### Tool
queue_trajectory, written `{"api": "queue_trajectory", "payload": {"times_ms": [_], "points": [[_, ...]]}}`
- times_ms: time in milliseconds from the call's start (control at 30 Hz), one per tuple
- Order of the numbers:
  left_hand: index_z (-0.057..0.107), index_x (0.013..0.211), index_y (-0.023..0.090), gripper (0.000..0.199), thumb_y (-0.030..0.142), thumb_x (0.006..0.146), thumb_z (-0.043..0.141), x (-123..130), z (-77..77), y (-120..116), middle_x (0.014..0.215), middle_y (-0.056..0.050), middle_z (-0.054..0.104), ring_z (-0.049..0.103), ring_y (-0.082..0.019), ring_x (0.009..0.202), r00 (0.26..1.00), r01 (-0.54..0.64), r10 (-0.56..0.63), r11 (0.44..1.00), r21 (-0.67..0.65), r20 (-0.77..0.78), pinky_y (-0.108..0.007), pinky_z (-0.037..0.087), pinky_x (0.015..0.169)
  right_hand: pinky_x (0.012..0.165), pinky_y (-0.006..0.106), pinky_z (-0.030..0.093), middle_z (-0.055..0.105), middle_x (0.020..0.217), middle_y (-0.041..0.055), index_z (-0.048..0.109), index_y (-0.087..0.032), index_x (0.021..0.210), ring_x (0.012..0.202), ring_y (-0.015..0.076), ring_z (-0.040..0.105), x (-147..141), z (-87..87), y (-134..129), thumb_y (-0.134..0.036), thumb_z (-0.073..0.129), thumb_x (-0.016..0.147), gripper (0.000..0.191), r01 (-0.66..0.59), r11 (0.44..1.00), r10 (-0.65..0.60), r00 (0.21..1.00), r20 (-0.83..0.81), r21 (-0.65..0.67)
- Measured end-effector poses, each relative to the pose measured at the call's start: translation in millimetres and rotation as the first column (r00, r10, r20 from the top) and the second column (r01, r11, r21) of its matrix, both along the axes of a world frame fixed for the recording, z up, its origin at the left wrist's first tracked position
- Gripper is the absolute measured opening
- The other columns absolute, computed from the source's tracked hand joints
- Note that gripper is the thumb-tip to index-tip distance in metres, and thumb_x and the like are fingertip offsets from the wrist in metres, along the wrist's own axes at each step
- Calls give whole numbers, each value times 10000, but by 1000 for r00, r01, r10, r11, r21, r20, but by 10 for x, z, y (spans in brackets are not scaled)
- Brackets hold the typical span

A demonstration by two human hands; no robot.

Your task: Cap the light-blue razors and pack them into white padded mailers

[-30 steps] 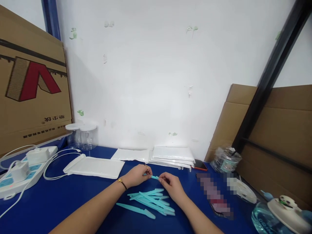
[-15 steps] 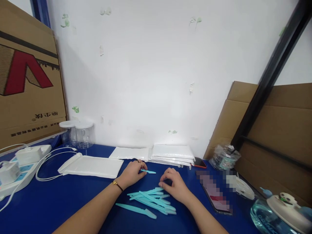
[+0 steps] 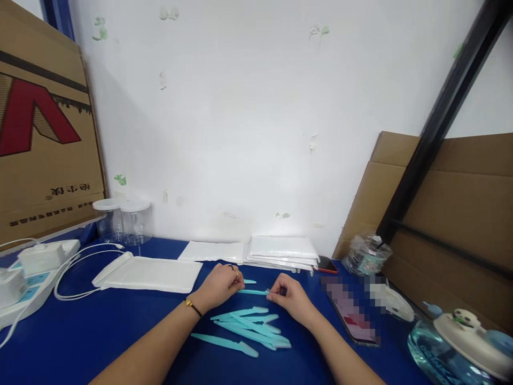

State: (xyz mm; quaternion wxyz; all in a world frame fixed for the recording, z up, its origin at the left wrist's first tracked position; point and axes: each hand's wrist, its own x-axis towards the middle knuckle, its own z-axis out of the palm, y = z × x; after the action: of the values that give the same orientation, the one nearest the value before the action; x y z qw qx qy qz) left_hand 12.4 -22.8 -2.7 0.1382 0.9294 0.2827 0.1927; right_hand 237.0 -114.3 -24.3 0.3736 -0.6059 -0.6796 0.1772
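Note:
Between my two hands a thin turquoise stick with a clear cap (image 3: 254, 292) lies level. My right hand (image 3: 292, 298) pinches its capped right end. My left hand (image 3: 222, 283), with a ring and a bracelet, has its fingers closed at the stick's left end. Just behind it, another turquoise stick (image 3: 250, 281) lies on the blue table, partly hidden by my left fingers. Nearer to me is a loose pile of several turquoise sticks (image 3: 250, 327), with one separate stick (image 3: 224, 343) in front of the pile.
White padded envelopes (image 3: 282, 247) are stacked by the wall, with a white pouch (image 3: 150, 272) to the left. A phone (image 3: 351, 313), a wrapped cup (image 3: 366, 258) and a bottle (image 3: 433, 347) stand or lie right. Clear jars (image 3: 136, 224) and a power strip (image 3: 40, 278) are left.
My right hand has moved up from the pile and now pinches one turquoise stick, which spans to my left hand. The view has shifted slightly.

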Motion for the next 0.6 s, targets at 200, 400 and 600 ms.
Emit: {"api": "queue_trajectory", "payload": {"times_ms": [200, 400, 600], "points": [[654, 865, 234, 166, 352, 850, 538, -2, 15, -16, 910, 9, 669, 563, -163, 863, 997, 72, -72, 997, 11, -4, -282, 336, 791, 538, 231, 402, 568, 672, -14, 592, -182, 661, 588, 119, 489, -12, -57, 24, -397, 698, 711, 245, -6, 1000, 5, 996, -92, -8], [670, 810, 236, 190, 325, 859, 510, -133, -59, 211, 890, 0, 682, 554, -193, 904, 995, -71, 74, 996, 46, -68, -313, 331, 806, 542, 251, 400, 596, 691, 4, 618, -187, 669, 583, 133, 497, 164, -97, 72, -407, 677, 717, 232, 113, 993, -112, 993, 33, -20], [651, 916, 240, 191, 338, 756, 613, -186, -71, 204, 915, -14, 650, 553, -195, 910, 991, -130, 130, 991, 30, 4, -282, 368, 784, 807, 331, 382, 590, 882, 8, 654, -233, 786, 832, 181, 553, -35, 30, -35, -388, 658, 747, 160, 10, 1000, -5, 974, 228, -19]]}}
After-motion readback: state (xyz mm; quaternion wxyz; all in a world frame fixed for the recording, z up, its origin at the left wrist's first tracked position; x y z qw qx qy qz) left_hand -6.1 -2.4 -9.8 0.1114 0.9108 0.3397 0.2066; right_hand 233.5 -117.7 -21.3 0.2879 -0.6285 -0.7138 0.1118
